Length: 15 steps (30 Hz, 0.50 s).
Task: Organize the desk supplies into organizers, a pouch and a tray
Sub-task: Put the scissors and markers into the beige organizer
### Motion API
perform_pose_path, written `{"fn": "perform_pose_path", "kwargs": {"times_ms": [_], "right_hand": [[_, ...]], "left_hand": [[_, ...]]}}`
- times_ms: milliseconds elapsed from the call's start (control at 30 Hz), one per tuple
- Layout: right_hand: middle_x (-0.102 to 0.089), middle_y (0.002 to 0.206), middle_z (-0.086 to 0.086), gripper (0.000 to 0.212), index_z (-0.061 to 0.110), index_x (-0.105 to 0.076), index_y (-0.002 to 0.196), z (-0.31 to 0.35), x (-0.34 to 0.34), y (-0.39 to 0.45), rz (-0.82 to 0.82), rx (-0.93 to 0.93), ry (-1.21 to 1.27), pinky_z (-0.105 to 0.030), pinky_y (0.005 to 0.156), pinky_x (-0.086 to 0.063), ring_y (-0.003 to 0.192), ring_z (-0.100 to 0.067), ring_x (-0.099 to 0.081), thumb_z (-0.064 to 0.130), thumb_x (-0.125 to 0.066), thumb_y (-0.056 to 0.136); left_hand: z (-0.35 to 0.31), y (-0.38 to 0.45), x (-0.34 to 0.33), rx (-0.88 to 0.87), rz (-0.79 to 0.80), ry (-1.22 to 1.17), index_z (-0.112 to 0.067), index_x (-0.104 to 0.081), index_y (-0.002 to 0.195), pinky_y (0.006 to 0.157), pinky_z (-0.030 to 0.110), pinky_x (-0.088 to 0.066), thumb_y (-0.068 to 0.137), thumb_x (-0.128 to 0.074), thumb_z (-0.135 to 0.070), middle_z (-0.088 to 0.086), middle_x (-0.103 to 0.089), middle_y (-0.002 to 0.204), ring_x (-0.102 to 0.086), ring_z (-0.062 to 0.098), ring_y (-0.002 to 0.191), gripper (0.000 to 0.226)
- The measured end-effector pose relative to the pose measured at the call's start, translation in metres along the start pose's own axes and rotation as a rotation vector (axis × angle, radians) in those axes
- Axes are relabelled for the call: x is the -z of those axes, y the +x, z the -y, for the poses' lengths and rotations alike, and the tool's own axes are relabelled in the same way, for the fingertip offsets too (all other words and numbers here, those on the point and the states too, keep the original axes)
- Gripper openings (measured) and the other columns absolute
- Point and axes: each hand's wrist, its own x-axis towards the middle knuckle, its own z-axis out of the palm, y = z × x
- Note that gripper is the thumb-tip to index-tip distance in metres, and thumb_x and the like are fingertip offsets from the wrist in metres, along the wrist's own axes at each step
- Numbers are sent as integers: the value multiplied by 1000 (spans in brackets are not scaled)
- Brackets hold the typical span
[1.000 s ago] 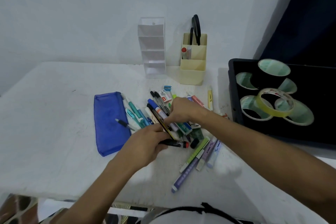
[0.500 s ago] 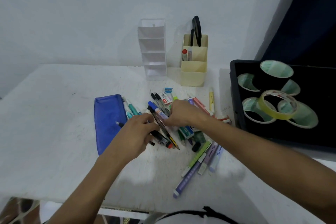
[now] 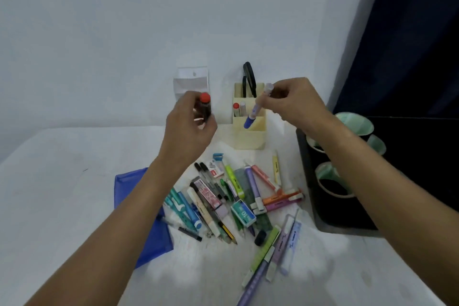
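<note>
Left hand (image 3: 188, 122): gripped red-capped black marker (image 3: 205, 107) upright.
Right hand (image 3: 295, 104): pinched blue-tipped pen (image 3: 255, 109), tip just above cream organizer (image 3: 249, 131).

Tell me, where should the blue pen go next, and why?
Probably straight down into the yellow organizer. The right hand pinches the blue pen blue end down, just over its compartments, where two markers already stand. The left hand holds a red-capped marker, likely next.
</note>
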Motion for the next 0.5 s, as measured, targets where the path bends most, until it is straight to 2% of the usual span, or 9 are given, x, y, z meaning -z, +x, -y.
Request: {"fn": "perform_pose_path", "kwargs": {"times_ms": [67, 133, 200, 267, 300, 400, 500], "right_hand": [[-44, 42, 12, 21, 10, -67, 63, 0, 13, 10, -105, 52, -16, -15, 48, -31, 44, -6, -34, 22, -70, 80], [-54, 44, 13, 22, 5, -70, 68, -1, 21, 18, -179, 120, -49, -11, 43, -28, 43, -8, -33, 20, -64, 83], [-63, 50, 15, 21, 5, -71, 71, -6, 22, 25, -233, 161, -68, -9, 43, -29, 42, -8, -36, 18, -61, 84], [-62, 50, 18, 20, 6, -70, 70, -12, 18, 31, -260, 181, -100, -9, 44, -33, 43, -5, -43, 16, -60, 84], [-65, 54, 16, 20, 6, -70, 70, -17, 14, 34, -255, 193, -121, -8, 46, -35, 44, -4, -47, 14, -59, 85], [-72, 67, 3, 21, 9, -70, 69, -35, -1, 47, -199, 196, -190, -6, 53, -36, 51, -2, -53, 15, -58, 85], [-71, 74, -6, 21, 8, -71, 75, -55, -16, 58, -150, 132, -250, -12, 48, -38, 47, -7, -49, 18, -58, 88]], "left_hand": [[-18, 27, -14, 6, 22, -102, -20, -50, 101, 71, 20, -57, 84, -61, -7, 1, -61, 89, -69, 9, 78, 24], [-31, 50, -30, 18, 48, -126, -17, -51, 98, 62, 7, -49, 83, -62, -4, -7, -62, 85, -66, -5, 70, 23], [-32, 66, -44, 10, 67, -80, -17, -52, 97, 61, 11, -50, 81, -65, -8, -8, -66, 85, -67, -1, 67, 22], [-25, 77, -58, 15, 99, -37, -16, -54, 96, 66, 29, -56, 79, -68, -14, -5, -68, 85, -68, 13, 69, 23], [-21, 82, -66, 22, 122, -6, -15, -55, 97, 66, 33, -56, 78, -69, -16, -5, -67, 85, -68, 17, 70, 24], [-9, 88, -84, 11, 190, 137, -12, -57, 99, 67, 25, -47, 78, -72, -19, -5, -63, 83, -63, 19, 78, 26], [3, 89, -97, 17, 238, 155, -13, -60, 98, 69, 21, -40, 77, -74, -17, -5, -63, 87, -58, 16, 79, 25]]}}
